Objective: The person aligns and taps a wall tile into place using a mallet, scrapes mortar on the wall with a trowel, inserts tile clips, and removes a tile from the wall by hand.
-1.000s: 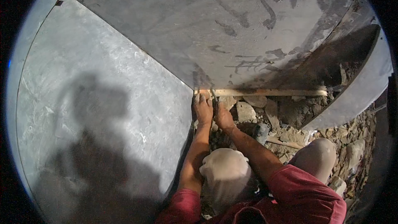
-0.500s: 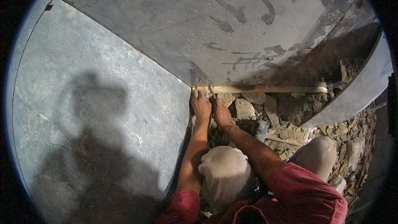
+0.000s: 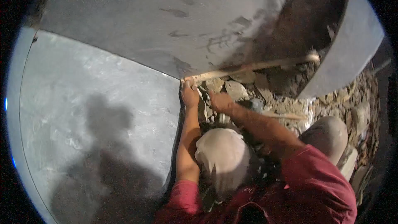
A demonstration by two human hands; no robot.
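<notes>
wooden strip slants away rightward; right hand clasps rod; left hand, hold unclear

The left arm reaches forward, almost straight, and the left hand has its fingers bent. The right arm comes slantwise from the right side; the right hand is curled, near the left hand but apart from it. Because of blur, how tightly it closes is not fully certain.
</notes>
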